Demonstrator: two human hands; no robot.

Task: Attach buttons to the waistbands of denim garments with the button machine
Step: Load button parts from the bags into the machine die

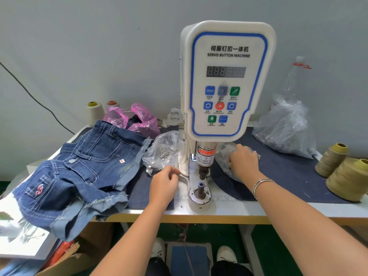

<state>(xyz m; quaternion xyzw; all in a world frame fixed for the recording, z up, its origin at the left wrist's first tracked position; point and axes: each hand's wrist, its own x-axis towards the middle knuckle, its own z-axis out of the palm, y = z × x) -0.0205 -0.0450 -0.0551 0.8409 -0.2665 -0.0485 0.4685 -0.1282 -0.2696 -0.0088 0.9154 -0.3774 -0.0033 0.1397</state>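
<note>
A white servo button machine (227,80) stands at the table's middle, its lower die (200,189) bare. Left of it lies a pile of dark denim shorts (79,170); the top pair shows a silver button (71,160) on its waistband. My left hand (164,183) hovers with curled fingers just in front of a clear bag of metal buttons (164,151); I cannot tell whether it pinches anything. My right hand (244,162) reaches into a second clear bag (225,154) right of the machine, its fingertips hidden in the plastic.
Olive thread cones (346,176) stand at the right edge. A large clear bag (286,128) and a plastic bottle (294,80) sit at the back right, a pink bag (139,118) and two thread cones at the back left. A foot pedal (189,257) lies below.
</note>
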